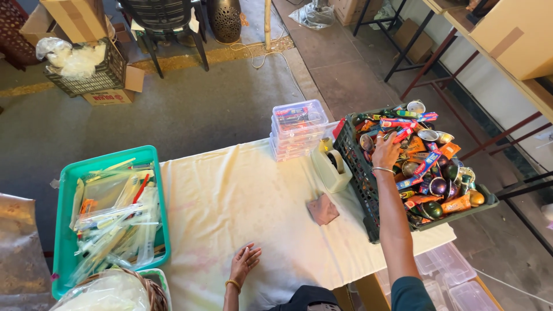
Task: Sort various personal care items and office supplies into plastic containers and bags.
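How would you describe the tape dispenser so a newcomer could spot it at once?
Start at the table with the cream cloth and go to its far right side, where a dark crate of colourful items sits. The tape dispenser stands between that crate and the stack of clear lidded boxes, the only pale green, rounded object there.

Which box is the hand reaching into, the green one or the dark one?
The dark crate on the right. The right hand reaches into its colourful tubes and shiny round things. The teal tray sits far left, holding clear packets; no hand is near it.
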